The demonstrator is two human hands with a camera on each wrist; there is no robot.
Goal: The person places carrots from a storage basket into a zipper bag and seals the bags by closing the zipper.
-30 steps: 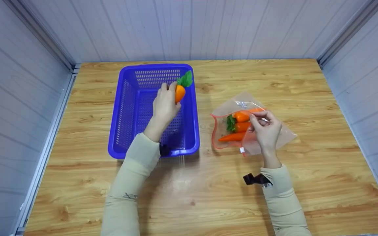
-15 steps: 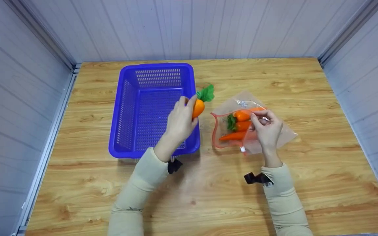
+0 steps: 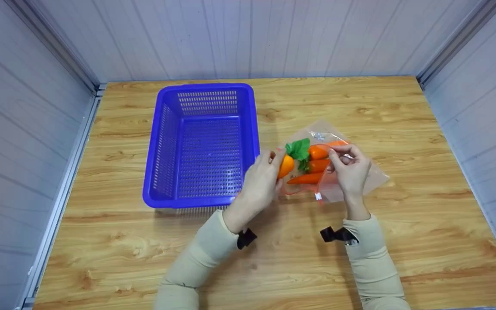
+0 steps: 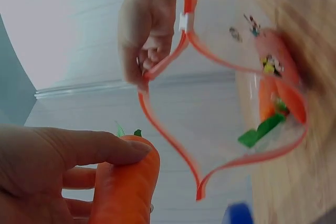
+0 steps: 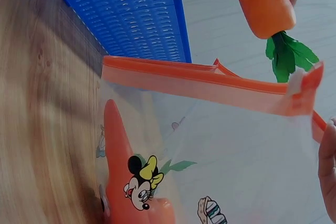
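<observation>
My left hand [image 3: 260, 181] grips an orange carrot [image 4: 128, 182] with green leaves, thumb pressed along its side. The carrot's leafy end [image 5: 289, 56] points at the mouth of a clear zip bag [image 5: 236, 145] with an orange-red rim. My right hand [image 3: 350, 170] pinches the upper edge of that rim, so the mouth gapes wide. Several carrots [image 3: 317, 165] lie inside the bag, seen through its printed plastic. In the head view the held carrot's leaves overlap the bag's opening.
A blue slotted basket [image 3: 157, 155] stands left of the bag, with nothing in it. A white slider [image 3: 318, 196] sits on the bag's zip. The wooden table [image 3: 282, 262] meets pale panel walls at the back and sides.
My left hand has carried the carrot from over the basket rightward and toward me, up to the bag's mouth. The right hand has stayed on the rim.
</observation>
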